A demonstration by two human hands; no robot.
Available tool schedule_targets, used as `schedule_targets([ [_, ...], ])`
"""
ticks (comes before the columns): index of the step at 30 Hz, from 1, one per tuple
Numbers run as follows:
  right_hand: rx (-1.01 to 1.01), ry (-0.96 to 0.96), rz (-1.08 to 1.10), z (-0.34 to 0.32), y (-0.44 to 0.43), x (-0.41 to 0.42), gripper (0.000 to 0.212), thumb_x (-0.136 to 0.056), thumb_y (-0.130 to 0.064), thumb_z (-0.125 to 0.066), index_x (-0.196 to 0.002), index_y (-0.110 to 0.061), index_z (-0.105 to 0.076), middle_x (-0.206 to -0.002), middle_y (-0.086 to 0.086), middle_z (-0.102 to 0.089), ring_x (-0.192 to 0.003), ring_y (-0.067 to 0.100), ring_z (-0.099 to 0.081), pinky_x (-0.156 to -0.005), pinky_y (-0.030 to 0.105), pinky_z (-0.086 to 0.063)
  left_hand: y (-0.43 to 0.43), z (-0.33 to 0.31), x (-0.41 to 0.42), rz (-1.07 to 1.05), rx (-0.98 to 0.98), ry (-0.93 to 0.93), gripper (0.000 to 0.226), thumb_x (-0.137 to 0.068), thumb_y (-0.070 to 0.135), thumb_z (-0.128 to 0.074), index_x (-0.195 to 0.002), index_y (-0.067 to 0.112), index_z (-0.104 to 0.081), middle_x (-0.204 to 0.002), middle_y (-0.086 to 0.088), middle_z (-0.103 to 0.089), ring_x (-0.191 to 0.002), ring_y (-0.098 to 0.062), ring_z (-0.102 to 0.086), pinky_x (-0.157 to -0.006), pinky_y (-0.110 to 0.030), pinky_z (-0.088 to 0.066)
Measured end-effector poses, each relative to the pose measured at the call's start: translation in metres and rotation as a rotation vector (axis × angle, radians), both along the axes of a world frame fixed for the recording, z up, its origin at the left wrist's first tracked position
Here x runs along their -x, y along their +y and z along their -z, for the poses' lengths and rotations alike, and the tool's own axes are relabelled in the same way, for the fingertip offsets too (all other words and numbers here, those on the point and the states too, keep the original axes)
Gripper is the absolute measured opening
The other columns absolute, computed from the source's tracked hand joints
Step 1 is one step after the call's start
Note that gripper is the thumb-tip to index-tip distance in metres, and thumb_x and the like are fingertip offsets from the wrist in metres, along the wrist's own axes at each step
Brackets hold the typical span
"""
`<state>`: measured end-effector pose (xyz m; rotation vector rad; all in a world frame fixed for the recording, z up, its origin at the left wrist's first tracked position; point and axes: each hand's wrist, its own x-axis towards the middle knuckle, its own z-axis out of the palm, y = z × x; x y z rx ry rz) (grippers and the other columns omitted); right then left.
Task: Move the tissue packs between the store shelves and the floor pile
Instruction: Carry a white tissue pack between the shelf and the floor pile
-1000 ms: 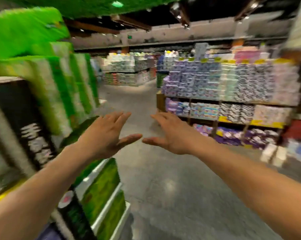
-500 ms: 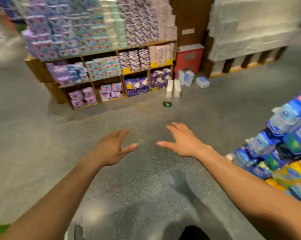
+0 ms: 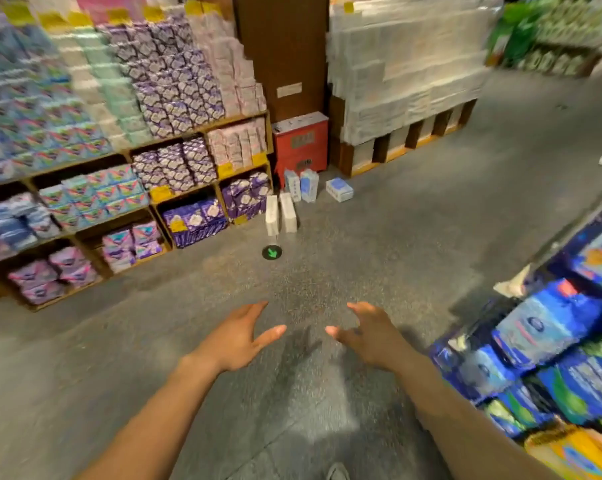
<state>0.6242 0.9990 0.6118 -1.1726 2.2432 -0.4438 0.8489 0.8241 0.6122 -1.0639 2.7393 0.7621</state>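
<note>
I'm standing in a shop aisle. Wooden shelves [image 3: 202, 131] hold stacked tissue packs [image 3: 175, 95] with yellow price tags [image 3: 160, 194].

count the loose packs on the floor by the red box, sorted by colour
white packs: 2
pale blue packs: 3
total: 5

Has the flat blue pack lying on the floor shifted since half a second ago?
No. The flat blue pack lies as before, just right of the upright packs by the red cabinet.
</note>
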Motion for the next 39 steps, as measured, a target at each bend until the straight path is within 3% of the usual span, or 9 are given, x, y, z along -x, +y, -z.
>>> schedule_targets([
  [2,-0.023,0.044,-0.027,-0.013,-0.033,0.042,0.103,-0.079,-0.086,-0.042,-0.154,-0.016,-0.035,-0.157,0.009,-0.038,-0.142,0.028,-0.038,-0.117,0.043,-0.032,-0.035,-0.006,0.041,-0.013,0.007,0.031,0.106,-0.076,0.093,-0.022,-0.157,0.024,-0.023,-0.161,-0.004,-0.032,-0.146,-0.023,-0.034,-0.118,-0.037,-0.029],
  [4,-0.014,0.041,-0.018,-0.02,-0.063,0.079,0.092,-0.085,-0.076,-0.048,-0.154,-0.016,-0.034,-0.157,0.007,-0.038,-0.145,0.027,-0.034,-0.119,0.044,-0.031,-0.063,-0.006,0.076,-0.014,0.028,0.059,0.103,-0.079,0.09,-0.023,-0.157,0.024,-0.023,-0.162,-0.004,-0.032,-0.146,-0.023,-0.033,-0.119,-0.036,-0.027],
  [7,-0.003,-0.01,0.006,-0.018,-0.11,0.124,0.096,-0.084,-0.078,-0.048,-0.157,-0.019,-0.03,-0.164,0.004,-0.029,-0.151,0.025,-0.024,-0.122,0.047,-0.027,-0.108,0.002,0.126,0.005,0.048,0.048,0.105,-0.078,0.091,-0.017,-0.157,0.024,-0.023,-0.162,-0.004,-0.031,-0.148,-0.022,-0.031,-0.119,-0.036,-0.025],
  [13,-0.045,-0.06,-0.027,0.011,-0.224,0.222,0.089,-0.092,-0.068,-0.051,-0.159,-0.018,-0.022,-0.166,0.003,-0.02,-0.153,0.024,-0.018,-0.122,0.041,-0.024,-0.223,0.039,0.221,-0.024,0.018,0.036,0.1,-0.081,0.09,-0.021,-0.157,0.025,-0.023,-0.161,-0.004,-0.033,-0.146,-0.023,-0.034,-0.119,-0.039,-0.031],
  [21,-0.058,-0.007,-0.039,-0.006,-0.407,0.384,0.083,-0.094,-0.062,-0.056,-0.157,-0.016,-0.026,-0.162,0.005,-0.027,-0.148,0.025,-0.026,-0.119,0.037,-0.026,-0.413,0.032,0.385,0.038,0.071,0.041,0.106,-0.075,0.095,-0.013,-0.155,0.027,-0.028,-0.155,-0.003,-0.042,-0.139,-0.023,-0.043,-0.11,-0.039,-0.042],
  [27,-0.081,0.094,-0.109,-0.006,-0.514,0.51,0.089,-0.092,-0.068,-0.052,-0.159,-0.018,-0.022,-0.167,0.005,-0.018,-0.154,0.025,-0.016,-0.124,0.045,-0.02,-0.523,0.026,0.507,0.084,0.102,-0.027,0.107,-0.076,0.093,-0.015,-0.158,0.024,-0.022,-0.16,-0.008,-0.033,-0.144,-0.028,-0.035,-0.116,-0.042,-0.034],
  [32,-0.098,0.109,-0.246,0.012,-0.612,0.624,0.088,-0.093,-0.066,-0.051,-0.16,-0.019,-0.02,-0.167,0.005,-0.017,-0.153,0.025,-0.016,-0.123,0.041,-0.019,-0.596,0.054,0.596,-0.022,0.122,-0.113,0.11,-0.073,0.095,-0.008,-0.159,0.026,-0.017,-0.164,-0.008,-0.026,-0.148,-0.028,-0.027,-0.12,-0.049,-0.025],
  [39,-0.196,0.192,-0.54,-0.001,-0.761,0.759,0.092,-0.092,-0.071,-0.046,-0.162,-0.02,-0.013,-0.169,0.005,-0.01,-0.155,0.024,-0.008,-0.125,0.043,-0.015,-0.666,0.058,0.693,-0.322,0.035,-0.193,0.096,-0.082,0.087,-0.018,-0.159,0.029,-0.013,-0.166,-0.004,-0.021,-0.152,-0.025,-0.017,-0.123,-0.049,-0.015],
])
